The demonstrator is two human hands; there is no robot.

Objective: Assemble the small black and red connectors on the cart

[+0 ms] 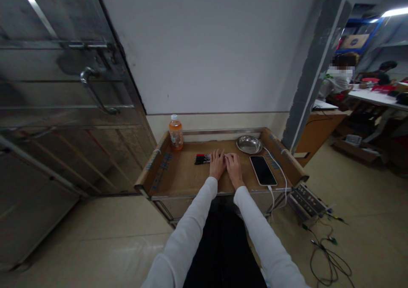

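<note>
Several black markers, one with a red part at the top, lie side by side on the cardboard-lined cart top. My left hand rests palm down over their right ends, its fingers stretched out and hiding that part. Close beside it, my right hand lies palm down, fingers extended toward the left hand's fingertips. Whatever is under the fingers is hidden. Right of my right hand is a phone with a white cable plugged in.
An orange drink bottle stands at the back left corner. A shiny metal dish sits at the back right. Raised cardboard edges border the cart. A device and loose cables lie on the floor; people sit farther right.
</note>
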